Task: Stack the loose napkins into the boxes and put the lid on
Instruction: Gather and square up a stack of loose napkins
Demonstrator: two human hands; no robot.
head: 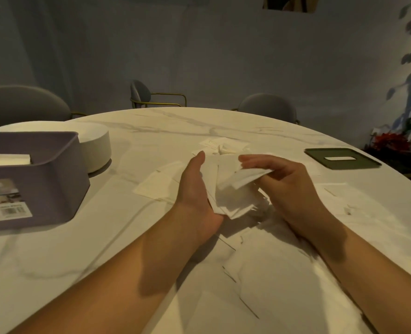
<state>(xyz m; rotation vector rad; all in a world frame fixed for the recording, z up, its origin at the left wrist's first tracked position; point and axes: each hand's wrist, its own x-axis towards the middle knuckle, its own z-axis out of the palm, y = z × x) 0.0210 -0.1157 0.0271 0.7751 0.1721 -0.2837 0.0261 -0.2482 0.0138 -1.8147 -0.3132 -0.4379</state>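
Two bare hands meet over a round marble table (151, 131), gathering a bundle of napkins (231, 201) between them. The left hand (194, 189) stands on edge, fingers straight and together, its palm pressed flat against the bundle's side like a wall, probably to square the edges. The right hand (288, 184) pinches the top of the bundle, fingers lying over it and thumb tucked beneath, clamped on the paper.

More loose napkins (158, 186) lie scattered on the table under and around both forearms, so much of the gathering appears not yet done.

At the left edge sits an open purple box (55, 174) with a printed label on its side; a small stack of napkins (6, 159) already rests inside it. Well apart on the right, a dark green lid (320, 153) with a slot lies flat, seemingly set aside until the filling is finished. A low white round stand (96, 145) sits just behind the box.
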